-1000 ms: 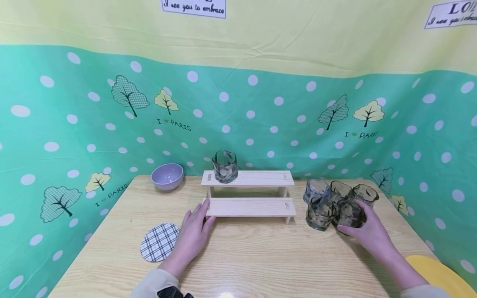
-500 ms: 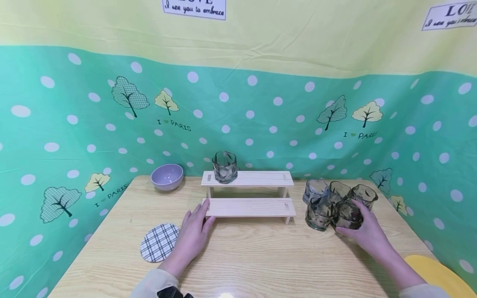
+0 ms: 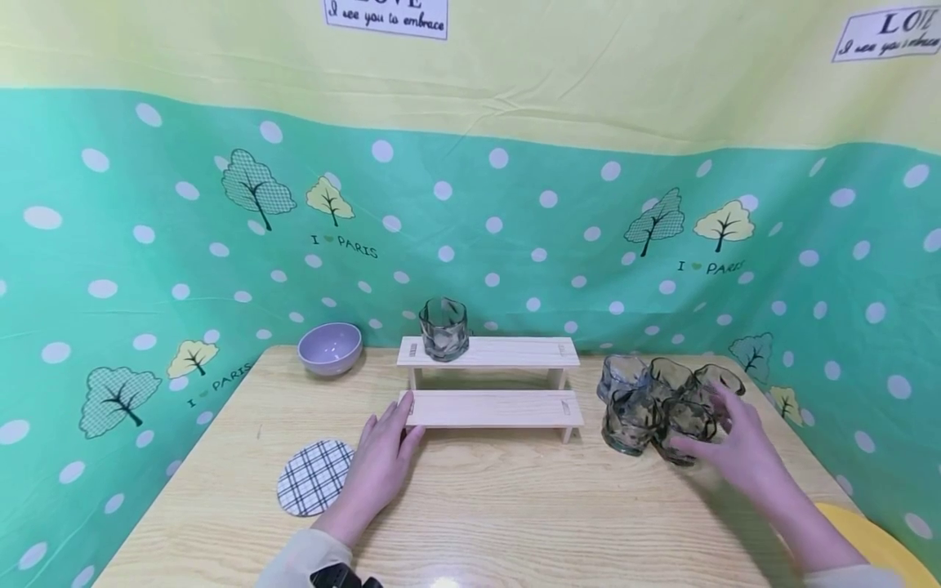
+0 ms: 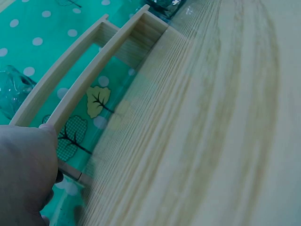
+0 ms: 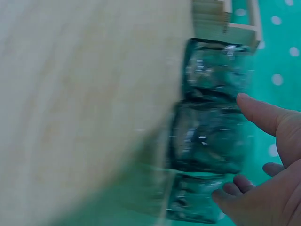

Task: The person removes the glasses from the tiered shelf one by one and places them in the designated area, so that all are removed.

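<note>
A two-tier wooden shelf rack stands at the table's middle back. On its upper board, toward the left, sits one smoky faceted glass. My left hand rests at the left end of the lower board, fingers fairly straight. At the right, several similar tumblers stand bunched together. My right hand is beside the front right tumbler, thumb and fingers spread around its right side. In the right wrist view, a gap between thumb and fingers shows in front of a tumbler.
A purple bowl stands at the back left. A round plaid coaster lies just left of my left forearm. A yellow round flat thing shows at the lower right edge. A patterned green cloth hangs behind the table.
My right hand has loosened from around the front right tumbler and drawn slightly to the right, so more of the glass shows. My left hand stays at the rack.
</note>
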The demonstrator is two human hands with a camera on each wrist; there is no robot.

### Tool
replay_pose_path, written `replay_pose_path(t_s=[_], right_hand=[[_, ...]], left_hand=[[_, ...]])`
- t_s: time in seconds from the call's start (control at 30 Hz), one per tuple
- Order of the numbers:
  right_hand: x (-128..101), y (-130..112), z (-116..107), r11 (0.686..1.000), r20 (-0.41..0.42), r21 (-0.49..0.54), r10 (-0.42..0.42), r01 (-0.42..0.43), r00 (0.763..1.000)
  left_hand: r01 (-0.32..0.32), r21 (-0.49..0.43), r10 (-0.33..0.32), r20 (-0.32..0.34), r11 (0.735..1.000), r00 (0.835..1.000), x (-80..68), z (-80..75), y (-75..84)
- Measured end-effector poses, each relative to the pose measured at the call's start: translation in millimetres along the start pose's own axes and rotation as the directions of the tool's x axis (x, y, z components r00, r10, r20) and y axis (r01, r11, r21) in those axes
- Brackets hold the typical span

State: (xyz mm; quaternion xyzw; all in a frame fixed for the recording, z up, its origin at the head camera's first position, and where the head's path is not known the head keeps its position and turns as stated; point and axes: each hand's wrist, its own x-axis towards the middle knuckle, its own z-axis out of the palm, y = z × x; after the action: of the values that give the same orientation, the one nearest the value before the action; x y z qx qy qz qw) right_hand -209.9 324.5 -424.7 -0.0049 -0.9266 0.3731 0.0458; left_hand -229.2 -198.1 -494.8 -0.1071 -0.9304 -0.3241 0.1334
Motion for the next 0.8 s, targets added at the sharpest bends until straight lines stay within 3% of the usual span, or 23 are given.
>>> replay_pose_path(t_s=[0.37,0.8], right_hand=[[0,-55,-2,0.989,-0.057,0.066,-0.127,0.131,0.990],[19,-125,40,0.962,-0.013,0.201,-0.185,0.183,0.983]], left_hand=[[0.001,-0.005,-0.001,0.004,1.000,1.000,0.7,-1.5,0.9],[0.011,-0.011,-0.011,0.004,1.000,1.000,-0.2,-0.7,0.5]])
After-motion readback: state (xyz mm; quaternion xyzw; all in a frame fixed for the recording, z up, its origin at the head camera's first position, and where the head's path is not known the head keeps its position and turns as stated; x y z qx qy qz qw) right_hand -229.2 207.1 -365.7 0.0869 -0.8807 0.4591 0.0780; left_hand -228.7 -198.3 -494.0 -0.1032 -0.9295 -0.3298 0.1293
